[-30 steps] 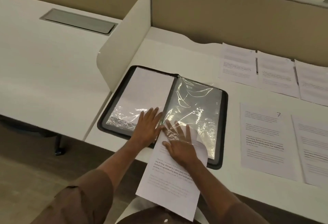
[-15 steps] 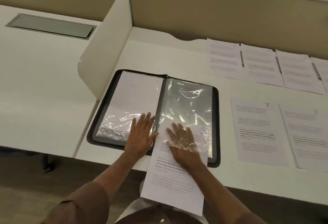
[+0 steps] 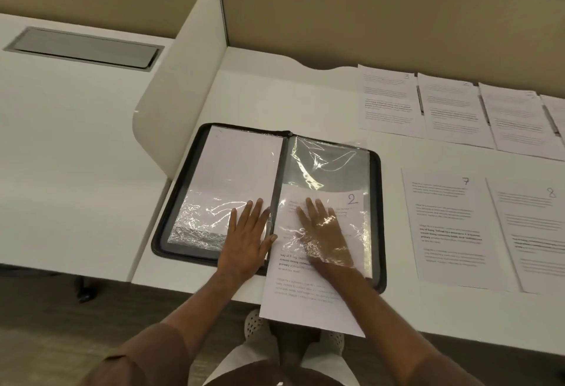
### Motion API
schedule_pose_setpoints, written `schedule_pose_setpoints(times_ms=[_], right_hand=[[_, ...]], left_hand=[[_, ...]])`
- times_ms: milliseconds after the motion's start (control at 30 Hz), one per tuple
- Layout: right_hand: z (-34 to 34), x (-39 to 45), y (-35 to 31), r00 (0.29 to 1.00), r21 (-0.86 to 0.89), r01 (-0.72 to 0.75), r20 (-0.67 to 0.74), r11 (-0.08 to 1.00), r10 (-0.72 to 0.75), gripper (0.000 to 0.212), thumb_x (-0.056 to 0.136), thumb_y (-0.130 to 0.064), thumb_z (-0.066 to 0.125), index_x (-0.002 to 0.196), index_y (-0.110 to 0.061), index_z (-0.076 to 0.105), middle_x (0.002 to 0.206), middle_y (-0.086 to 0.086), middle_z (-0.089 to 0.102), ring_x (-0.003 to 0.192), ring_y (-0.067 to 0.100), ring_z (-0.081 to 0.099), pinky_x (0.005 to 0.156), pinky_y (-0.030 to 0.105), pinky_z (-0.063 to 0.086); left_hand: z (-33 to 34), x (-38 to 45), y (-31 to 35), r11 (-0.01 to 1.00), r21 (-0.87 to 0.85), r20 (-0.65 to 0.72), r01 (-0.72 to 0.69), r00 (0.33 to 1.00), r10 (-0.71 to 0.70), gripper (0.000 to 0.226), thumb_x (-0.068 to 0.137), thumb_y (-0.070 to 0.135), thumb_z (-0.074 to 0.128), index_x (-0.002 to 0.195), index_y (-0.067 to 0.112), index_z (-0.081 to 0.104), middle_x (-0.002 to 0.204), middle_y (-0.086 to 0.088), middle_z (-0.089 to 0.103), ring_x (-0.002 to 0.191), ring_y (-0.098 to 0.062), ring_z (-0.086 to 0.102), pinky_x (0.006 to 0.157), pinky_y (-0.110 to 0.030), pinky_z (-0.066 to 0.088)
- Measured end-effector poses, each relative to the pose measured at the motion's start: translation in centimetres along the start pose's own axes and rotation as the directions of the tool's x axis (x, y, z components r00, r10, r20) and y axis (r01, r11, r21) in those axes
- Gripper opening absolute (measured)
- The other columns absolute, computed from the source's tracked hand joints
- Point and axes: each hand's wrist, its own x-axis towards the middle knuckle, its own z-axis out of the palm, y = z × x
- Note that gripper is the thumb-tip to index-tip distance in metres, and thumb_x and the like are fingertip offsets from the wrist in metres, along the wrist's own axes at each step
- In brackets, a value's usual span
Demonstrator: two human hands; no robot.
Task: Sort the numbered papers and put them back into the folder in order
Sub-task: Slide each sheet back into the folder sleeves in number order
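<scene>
A black zip folder [image 3: 378, 217] lies open on the white desk with clear plastic sleeves on both sides. The left sleeve [image 3: 211, 220] holds a white sheet [image 3: 241, 159]. The paper marked 2 [image 3: 308, 300] is about halfway inside the right sleeve [image 3: 330, 159], its lower half hanging over the desk edge. My right hand [image 3: 324, 229] lies flat on this paper, under the plastic. My left hand [image 3: 247, 236] presses flat on the left sleeve beside the spine.
Numbered papers lie to the right: 7 [image 3: 449, 226] and 8 [image 3: 532, 232] in the near row, 3 [image 3: 388, 98] and others [image 3: 452, 107] in the far row. A white divider panel [image 3: 180, 80] stands left of the folder. A tan partition wall runs behind.
My right hand has pushed the paper marked 2 further up into the right sleeve; the hand is now under the plastic. My left hand stays pressed by the spine.
</scene>
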Motion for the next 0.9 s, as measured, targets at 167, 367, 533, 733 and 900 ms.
schedule_pose_setpoints(times_ms=[167, 367, 533, 733, 900], right_hand=[[1.4, -6.0, -3.5, 0.858, -0.39, 0.184, -0.385, 0.902, -0.341, 0.063, 0.104, -0.044, 0.042, 0.161, -0.024, 0.022, 0.169, -0.001, 0.01, 0.157, 0.02, 0.006, 0.126, 0.044, 0.006], [-0.3, -3.3, -3.2, 0.924, -0.133, 0.223, -0.289, 0.966, -0.252, 0.063, 0.103, -0.053, 0.043, 0.159, -0.037, 0.02, 0.168, -0.02, 0.005, 0.153, -0.001, 0.003, 0.127, 0.039, 0.006], [-1.9, -4.0, -1.8, 0.981, 0.468, -0.186, 0.033, 0.864, 0.193, 0.085, 0.083, -0.058, 0.074, 0.151, -0.02, 0.039, 0.149, 0.005, 0.047, 0.133, 0.022, 0.047, 0.115, 0.038, 0.036], [-1.9, -1.6, -3.4, 0.947, -0.178, 0.08, -0.295, 0.981, -0.131, 0.058, 0.11, -0.043, 0.023, 0.156, -0.01, 0.031, 0.164, 0.017, 0.026, 0.151, 0.036, 0.026, 0.112, 0.057, 0.037], [2.0, -6.2, -2.3, 0.882, -0.421, 0.122, -0.369, 0.899, -0.292, 0.059, 0.108, -0.046, 0.024, 0.158, -0.015, 0.031, 0.168, 0.01, 0.018, 0.157, 0.026, 0.006, 0.125, 0.049, 0.013]], left_hand=[[0.1, 0.0, -0.1, 1.0, -0.006, -0.001, 0.001, 1.0, -0.001, 0.067, 0.106, 0.056, 0.011, 0.162, 0.02, 0.009, 0.17, -0.003, -0.003, 0.157, -0.022, -0.003, 0.124, -0.056, 0.008], [-0.2, 0.1, 0.1, 1.0, -0.013, 0.009, 0.002, 1.0, -0.002, 0.067, 0.106, 0.055, 0.01, 0.162, 0.019, 0.011, 0.17, -0.003, 0.0, 0.157, -0.022, -0.001, 0.123, -0.057, 0.01], [-0.3, 0.0, 0.1, 1.0, -0.001, 0.019, 0.01, 1.0, -0.01, 0.066, 0.106, 0.056, 0.01, 0.162, 0.022, 0.007, 0.17, -0.001, -0.003, 0.156, -0.021, -0.004, 0.124, -0.057, 0.009], [-0.3, 0.0, 0.2, 1.0, -0.006, 0.021, 0.017, 1.0, -0.016, 0.067, 0.106, 0.058, 0.01, 0.162, 0.022, 0.008, 0.17, -0.001, -0.004, 0.157, -0.021, -0.003, 0.123, -0.057, 0.01], [-0.3, 0.1, 0.1, 1.0, -0.005, 0.022, 0.017, 1.0, -0.017, 0.068, 0.105, 0.059, 0.009, 0.162, 0.021, 0.008, 0.17, -0.002, -0.004, 0.157, -0.023, -0.002, 0.123, -0.059, 0.012]])
